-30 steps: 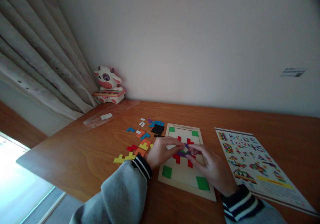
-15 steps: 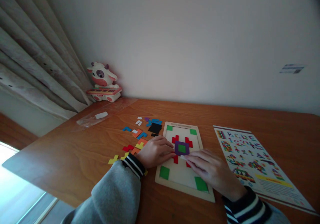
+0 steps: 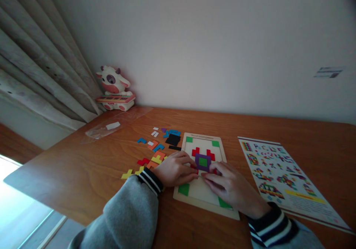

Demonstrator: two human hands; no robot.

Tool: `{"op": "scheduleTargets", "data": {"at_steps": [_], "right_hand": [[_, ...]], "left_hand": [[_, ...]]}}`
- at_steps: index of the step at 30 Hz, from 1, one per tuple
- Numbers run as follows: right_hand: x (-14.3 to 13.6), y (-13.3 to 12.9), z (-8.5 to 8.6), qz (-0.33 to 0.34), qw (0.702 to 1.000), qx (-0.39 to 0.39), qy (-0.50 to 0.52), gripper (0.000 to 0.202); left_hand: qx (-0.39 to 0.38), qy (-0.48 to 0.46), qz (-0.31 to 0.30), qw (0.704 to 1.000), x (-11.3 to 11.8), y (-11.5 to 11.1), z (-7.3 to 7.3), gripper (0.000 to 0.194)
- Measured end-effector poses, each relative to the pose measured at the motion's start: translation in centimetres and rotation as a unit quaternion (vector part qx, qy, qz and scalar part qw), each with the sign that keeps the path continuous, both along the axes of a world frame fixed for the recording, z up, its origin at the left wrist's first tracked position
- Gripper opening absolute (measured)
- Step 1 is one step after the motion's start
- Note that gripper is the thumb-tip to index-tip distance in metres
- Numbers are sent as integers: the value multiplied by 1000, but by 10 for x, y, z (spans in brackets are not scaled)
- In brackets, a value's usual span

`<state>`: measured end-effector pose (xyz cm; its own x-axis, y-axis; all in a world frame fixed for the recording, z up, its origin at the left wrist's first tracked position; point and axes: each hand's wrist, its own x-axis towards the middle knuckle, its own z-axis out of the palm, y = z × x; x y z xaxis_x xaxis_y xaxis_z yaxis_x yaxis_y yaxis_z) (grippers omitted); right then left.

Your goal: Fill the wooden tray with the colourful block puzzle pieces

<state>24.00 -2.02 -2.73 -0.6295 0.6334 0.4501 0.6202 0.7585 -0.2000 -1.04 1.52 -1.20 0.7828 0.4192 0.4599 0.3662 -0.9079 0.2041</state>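
Observation:
A shallow wooden puzzle board [image 3: 207, 209] lies on the table under both hands. Near its middle a purple square ring [image 3: 197, 160] surrounds a green square [image 3: 203, 162], with red blocks [image 3: 210, 154] around it. Green pieces [image 3: 183, 189] sit at the board's corners. My left hand [image 3: 178, 169] rests with fingers stretched over the board's left side, their tips touching the red piece beside the ring. My right hand [image 3: 229, 185] is at the ring's lower right, fingertips closed on a small white block [image 3: 200, 173], mostly hidden by the fingers.
Loose yellow [image 3: 127, 174], blue [image 3: 141, 140], black [image 3: 173, 140] and other coloured pieces lie left of the board. A printed pattern sheet [image 3: 289, 182] is at the right. Behind are a clear plastic bag [image 3: 97, 132] and a cow toy keyboard [image 3: 115, 89].
My right hand has brought the white block in against the ring's lower edge, and its index finger has shifted up. My left hand stays nearly in place. The view has tilted slightly.

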Motion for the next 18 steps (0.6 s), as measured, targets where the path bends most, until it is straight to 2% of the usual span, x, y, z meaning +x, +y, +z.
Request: {"op": "scheduleTargets", "data": {"at_steps": [7,13,18], "right_hand": [[-2,0,2,-26,1000,-17,-2,19],[-11,-1,-3,-87,991,-53,88,17],[-13,1,-7,-112,984,-75,115,14]], "left_hand": [[-2,8,3,1000,2,-2,2,23],[-6,20,-4,1000,2,-3,3,25],[-12,29,-9,999,4,-4,5,27]]}}
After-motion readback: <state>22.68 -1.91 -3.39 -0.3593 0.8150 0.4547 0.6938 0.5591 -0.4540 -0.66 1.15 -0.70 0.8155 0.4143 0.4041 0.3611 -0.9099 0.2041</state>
